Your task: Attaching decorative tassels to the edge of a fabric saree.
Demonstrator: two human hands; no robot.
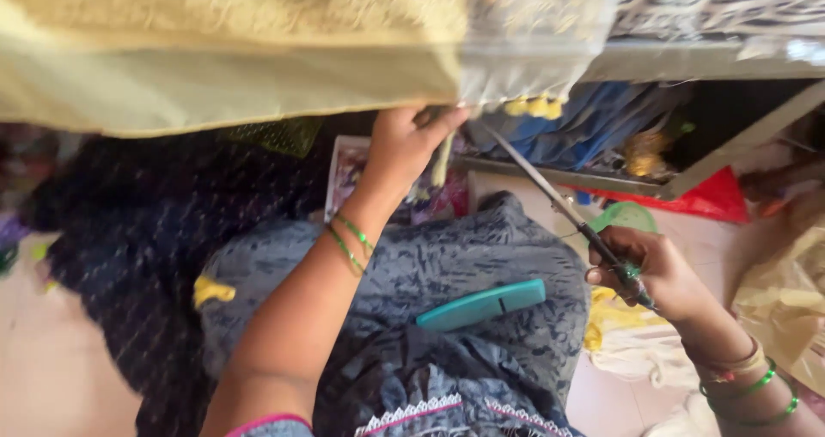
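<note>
1. Left hand (408, 140): raised, fingers closed on lower edge of yellow cloth (232, 50) where it meets a pale patterned cloth (533, 33); a thin stick-like item hangs from the grip, kind unclear. Green bangles on wrist.
2. Right hand (653, 269): closed round handle end of long metal scissors (559, 201); blades run up-left to the yellow cloth edge, tip just beside left hand. Whether blades are apart: can't tell. Green bangles on wrist.
3. Hands well apart; yellow cloth hangs across top, above both.
4. Teal flat case (481, 305): below yellow cloth, lying on grey-blue printed lap fabric (447, 256), between the two arms.
5. Dark dotted fabric (146, 222): below-left of yellow cloth, on floor.
6. Metal-framed shelf (730, 149): right of yellow cloth, w/ blue fabric inside; red sheet under it.
7. Small yellow scrap (210, 291): below yellow cloth, at left edge of lap fabric.
</note>
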